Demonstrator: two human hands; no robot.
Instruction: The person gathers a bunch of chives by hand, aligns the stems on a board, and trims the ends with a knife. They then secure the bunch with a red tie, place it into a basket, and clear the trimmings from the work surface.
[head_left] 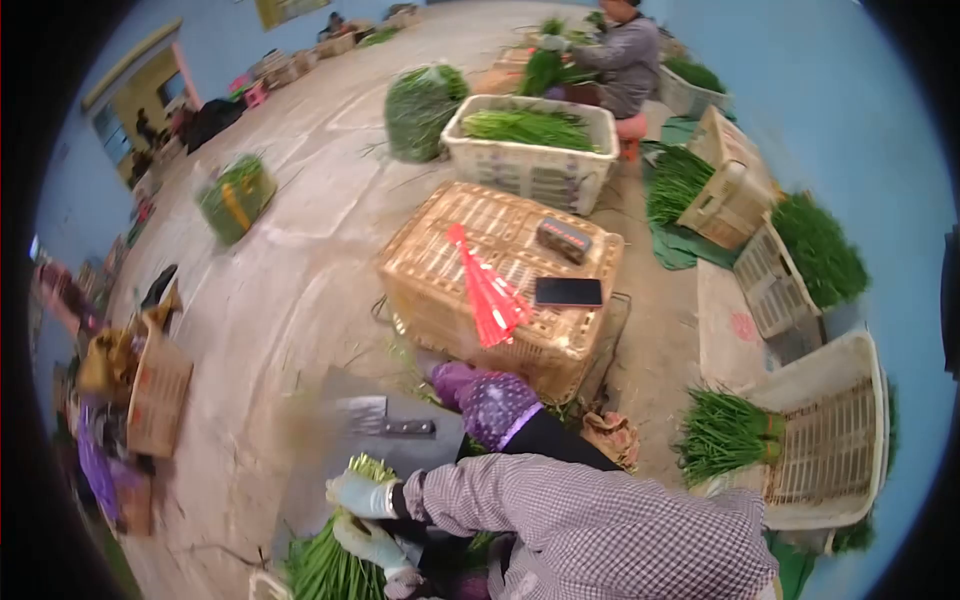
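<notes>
My left hand (368, 543), in a pale glove, is closed around a bunch of green chives (335, 568) at the bottom of the view. Just above it my right hand (362, 495), gloved too, wraps the same bunch close to its pale stem ends. The long leaves hang down toward the lower left. On a grey board (345, 455) beyond my hands lies a knife (405, 427) with a dark handle and a broad blade. My checked sleeve (560, 500) reaches in from the right, and a purple-covered leg (490, 400) stretches beside the board.
An upturned woven basket (430, 240) carries red strips (490, 295), a phone (568, 292) and a dark box (563, 240). Crates of chives line the right wall, one with a bundle (730, 435) at its mouth. Another person (625, 60) sits behind a white crate (530, 165).
</notes>
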